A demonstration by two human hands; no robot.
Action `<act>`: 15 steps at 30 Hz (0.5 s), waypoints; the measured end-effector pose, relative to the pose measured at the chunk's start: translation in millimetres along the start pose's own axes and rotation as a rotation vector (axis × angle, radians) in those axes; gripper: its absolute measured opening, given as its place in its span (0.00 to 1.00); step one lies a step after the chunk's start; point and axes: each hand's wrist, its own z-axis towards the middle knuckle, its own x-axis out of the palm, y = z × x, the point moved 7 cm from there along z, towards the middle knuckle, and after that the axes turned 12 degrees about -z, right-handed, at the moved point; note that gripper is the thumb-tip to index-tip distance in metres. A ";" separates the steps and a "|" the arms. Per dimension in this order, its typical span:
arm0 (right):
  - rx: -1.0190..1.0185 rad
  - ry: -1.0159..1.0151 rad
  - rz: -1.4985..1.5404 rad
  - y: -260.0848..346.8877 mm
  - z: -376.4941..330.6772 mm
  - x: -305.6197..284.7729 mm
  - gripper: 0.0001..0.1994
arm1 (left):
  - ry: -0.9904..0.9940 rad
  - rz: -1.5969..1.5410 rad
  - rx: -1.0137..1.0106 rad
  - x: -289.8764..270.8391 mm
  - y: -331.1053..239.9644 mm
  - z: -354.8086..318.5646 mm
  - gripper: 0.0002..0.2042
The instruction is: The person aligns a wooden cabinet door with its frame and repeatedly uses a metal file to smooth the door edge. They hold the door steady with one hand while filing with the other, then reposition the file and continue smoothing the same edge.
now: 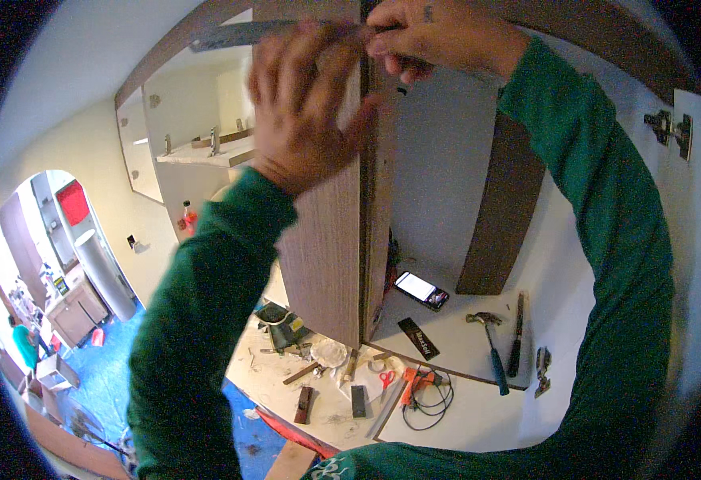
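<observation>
The left hand [302,104] lies flat with fingers spread against the face of a wooden cabinet door [326,256], near the door's top edge; its grip is wide, pressing rather than clasping. The right hand [430,36] is just beside it, at the top of the door's inner edge, with fingertips pinched narrow around something small and dark; what that is cannot be told. The 2 hands nearly touch across the door's edge. Both arms wear green sleeves [606,240] and reach up from below.

The door stands upright and edge-on, hanging in front of the open white cabinet [446,176]. Inside, on the cabinet's floor, lie a phone [421,290] with a lit screen, a hammer [490,348] with a blue handle, and a dark flat bar [517,336] just beside the hammer. A metal hinge [670,128] sits on the cabinet wall to the right. Below, a worktop [286,392] carries red scissors [385,378], an orange tool [416,384] with a black cord, and scraps.
</observation>
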 end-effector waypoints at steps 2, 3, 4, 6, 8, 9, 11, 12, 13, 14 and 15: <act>-0.074 0.031 0.018 11.9 1.4 8.9 0.13 | 0.161 0.078 0.113 -18.6 15.7 37.9 0.33; -0.126 0.057 0.021 10.5 1.5 11.6 0.14 | 0.254 0.118 0.205 -16.7 9.4 57.3 0.24; -0.152 0.093 0.010 4.8 -1.5 12.1 0.14 | 0.662 0.068 -0.097 -0.6 16.2 67.0 0.28; -0.171 0.065 -0.006 14.7 6.8 5.3 0.20 | 1.044 0.471 0.345 9.7 27.7 56.0 0.18; -0.213 -0.010 -0.052 17.8 10.2 -7.8 0.20 | 1.119 0.411 0.021 -7.4 28.5 82.2 0.15; -0.240 -0.055 -0.074 16.8 14.0 -14.9 0.20 | 1.150 0.377 -0.143 -15.6 27.2 92.2 0.14; -0.300 -0.133 -0.100 16.1 27.9 -22.6 0.20 | 1.083 0.415 -0.329 -32.5 29.1 104.0 0.14; -0.324 -0.170 -0.113 14.6 35.2 -26.3 0.20 | 1.046 0.434 -0.420 -38.3 33.1 106.7 0.15; -0.346 -0.199 -0.128 15.3 39.6 -31.0 0.20 | 0.887 0.281 -0.319 -44.9 30.2 113.7 0.16; -0.360 -0.225 -0.143 15.2 43.2 -35.1 0.20 | 0.879 0.309 -0.348 -47.5 36.4 114.7 0.16; -0.368 -0.250 -0.157 13.5 44.4 -37.6 0.21 | 0.870 0.336 -0.376 -48.8 42.5 116.3 0.16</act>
